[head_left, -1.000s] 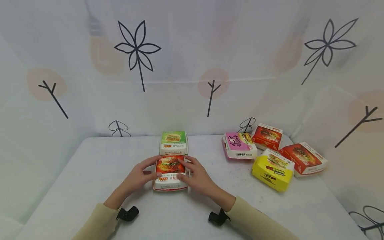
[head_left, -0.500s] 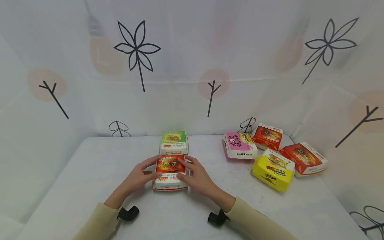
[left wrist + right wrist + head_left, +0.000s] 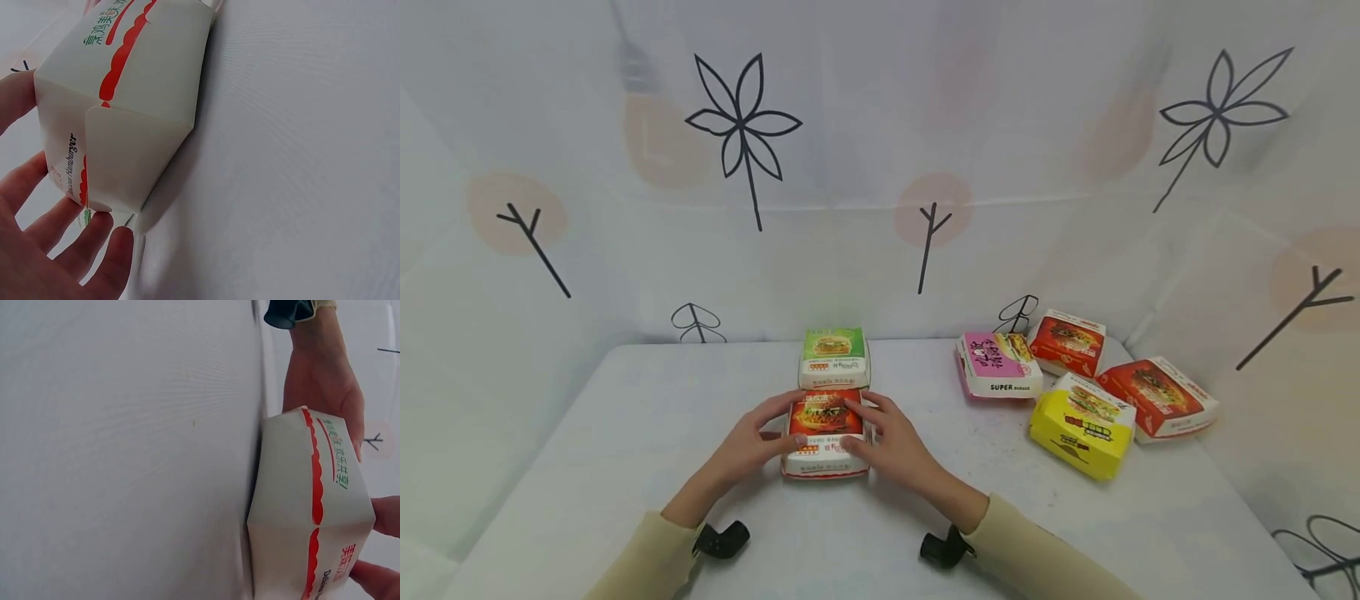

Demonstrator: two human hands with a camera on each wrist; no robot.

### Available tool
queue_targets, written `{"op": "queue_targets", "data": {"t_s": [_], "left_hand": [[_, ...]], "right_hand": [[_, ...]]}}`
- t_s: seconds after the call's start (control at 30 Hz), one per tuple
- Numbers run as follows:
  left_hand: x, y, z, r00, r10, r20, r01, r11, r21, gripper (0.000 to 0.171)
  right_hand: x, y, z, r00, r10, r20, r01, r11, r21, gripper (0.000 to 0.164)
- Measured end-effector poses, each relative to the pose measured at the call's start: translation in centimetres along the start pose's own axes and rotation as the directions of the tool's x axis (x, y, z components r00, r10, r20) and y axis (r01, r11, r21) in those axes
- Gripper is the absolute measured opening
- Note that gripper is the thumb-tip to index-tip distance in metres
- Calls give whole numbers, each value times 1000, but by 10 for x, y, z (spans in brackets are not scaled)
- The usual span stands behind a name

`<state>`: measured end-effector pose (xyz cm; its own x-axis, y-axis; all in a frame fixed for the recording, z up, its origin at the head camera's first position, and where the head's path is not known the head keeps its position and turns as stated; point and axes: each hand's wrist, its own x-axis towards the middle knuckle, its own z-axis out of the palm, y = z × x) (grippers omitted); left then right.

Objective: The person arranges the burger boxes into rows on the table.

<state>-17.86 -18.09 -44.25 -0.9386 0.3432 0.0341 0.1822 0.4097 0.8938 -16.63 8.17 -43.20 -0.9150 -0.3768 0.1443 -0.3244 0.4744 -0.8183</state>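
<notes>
A red-and-white burger box (image 3: pixel 826 417) lies on the white table in front of me, gripped from both sides. My left hand (image 3: pixel 748 437) has its thumb on the top edge and its fingers along the left side, spread against the wall in the left wrist view. On the opposite side my right hand (image 3: pixel 898 442) holds it the same way, thumb near the top edge. A green-and-white burger box (image 3: pixel 835 346) sits directly behind, its front close against the red one. In the right wrist view the box's white side (image 3: pixel 294 469) shows red scalloped trim.
At the right of the table (image 3: pixel 625 433) stand a pink burger box (image 3: pixel 998 362), a yellow one (image 3: pixel 1084 423) and two red ones, one at the back (image 3: pixel 1069 342) and one farther right (image 3: pixel 1159 396). A patterned white cloth (image 3: pixel 850 150) hangs behind.
</notes>
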Motion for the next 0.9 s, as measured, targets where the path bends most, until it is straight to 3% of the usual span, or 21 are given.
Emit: {"op": "queue_targets", "data": {"t_s": [0.43,0.6,0.9], "left_hand": [[-2,0,0,1000,-13,-12,13,999,30,66],[-2,1,1,1000,-16,-27,17,998,64,69],[-2,3,2,996,56,-70,-43,984,174,70]], "right_hand": [[-5,4,-15,1000,18,18,-19,1000,8,55],[-5,7,-31,999,37,-18,-37,999,27,51],[-6,19,-73,987,119,-106,-117,993,19,47]]}}
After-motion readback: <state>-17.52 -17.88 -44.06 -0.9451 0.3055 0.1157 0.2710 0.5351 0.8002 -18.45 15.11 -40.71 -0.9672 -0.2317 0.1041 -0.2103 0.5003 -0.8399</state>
